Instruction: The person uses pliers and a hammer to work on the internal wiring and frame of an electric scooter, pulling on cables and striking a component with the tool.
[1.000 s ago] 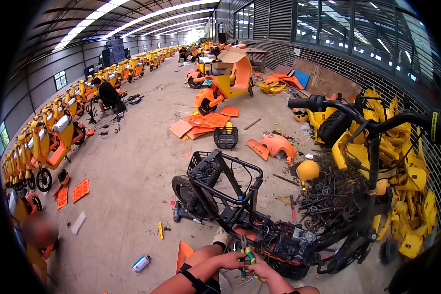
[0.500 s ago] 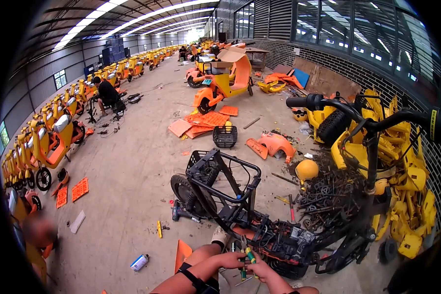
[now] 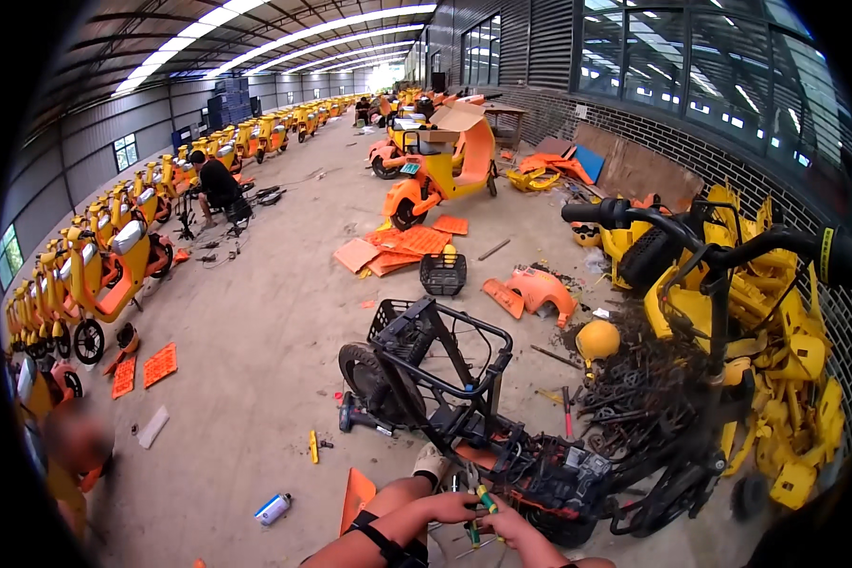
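Observation:
My left hand (image 3: 456, 509) and my right hand (image 3: 505, 522) meet low in the view, beside the stripped black scooter frame (image 3: 488, 390). Both are closed on pliers (image 3: 486, 498) with green-and-yellow handles, the metal jaws pointing away from me. Another green-and-yellow handle part shows below my fingers; whether it belongs to the same pliers I cannot tell. Just right of the jaws, wiring and dark components (image 3: 559, 473) fill the frame's low middle section. The fingertips partly hide each other.
A cordless power tool (image 3: 362, 417) lies by the rear wheel, a yellow-handled tool (image 3: 313, 446) and a spray can (image 3: 273, 509) to the left. Dark metal parts (image 3: 634, 402), a yellow helmet (image 3: 597, 340) and yellow panels (image 3: 805, 407) crowd the right. A person (image 3: 220, 185) squats far left.
The whole scene has shifted slightly right and down in the view. My hands stay together on the pliers, with little visible movement.

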The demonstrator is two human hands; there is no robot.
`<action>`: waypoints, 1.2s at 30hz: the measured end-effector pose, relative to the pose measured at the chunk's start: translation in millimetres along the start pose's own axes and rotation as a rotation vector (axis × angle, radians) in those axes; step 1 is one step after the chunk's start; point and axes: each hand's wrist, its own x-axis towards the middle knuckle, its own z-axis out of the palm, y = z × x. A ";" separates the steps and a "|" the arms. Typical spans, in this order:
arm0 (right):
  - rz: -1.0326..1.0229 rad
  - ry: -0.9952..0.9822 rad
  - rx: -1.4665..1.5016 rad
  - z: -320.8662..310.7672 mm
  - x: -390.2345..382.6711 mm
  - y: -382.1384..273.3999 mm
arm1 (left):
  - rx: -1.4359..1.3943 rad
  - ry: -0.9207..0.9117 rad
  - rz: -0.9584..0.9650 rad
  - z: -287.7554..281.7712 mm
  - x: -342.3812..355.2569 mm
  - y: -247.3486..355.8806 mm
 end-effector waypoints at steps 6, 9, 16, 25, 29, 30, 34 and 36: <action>-0.017 0.026 -0.011 10.3 -9.9 -2.8 | -0.037 -0.037 -0.015 -2.1 -5.9 3.4; -0.003 0.049 -0.006 12.9 -12.7 -3.9 | -0.032 -0.032 -0.011 -3.9 -7.8 7.8; -0.040 0.067 -0.015 12.4 -10.0 1.2 | -0.048 -0.013 -0.014 0.4 -15.8 17.9; -0.119 0.021 -0.036 15.8 -17.7 5.7 | -0.062 -0.007 0.018 2.7 -17.2 13.9; -0.048 0.023 0.019 17.5 -16.7 4.4 | -0.014 0.004 0.033 4.1 -17.2 6.6; -0.030 0.031 0.029 18.3 -16.4 3.4 | -0.026 0.003 0.049 5.1 -17.3 5.7; -0.014 -0.044 -0.007 24.1 -23.9 -0.5 | -0.065 -0.108 -0.040 3.5 -16.9 6.3; -0.042 -0.063 0.065 25.1 -31.0 -5.6 | -0.064 -0.050 0.000 1.3 -15.5 8.8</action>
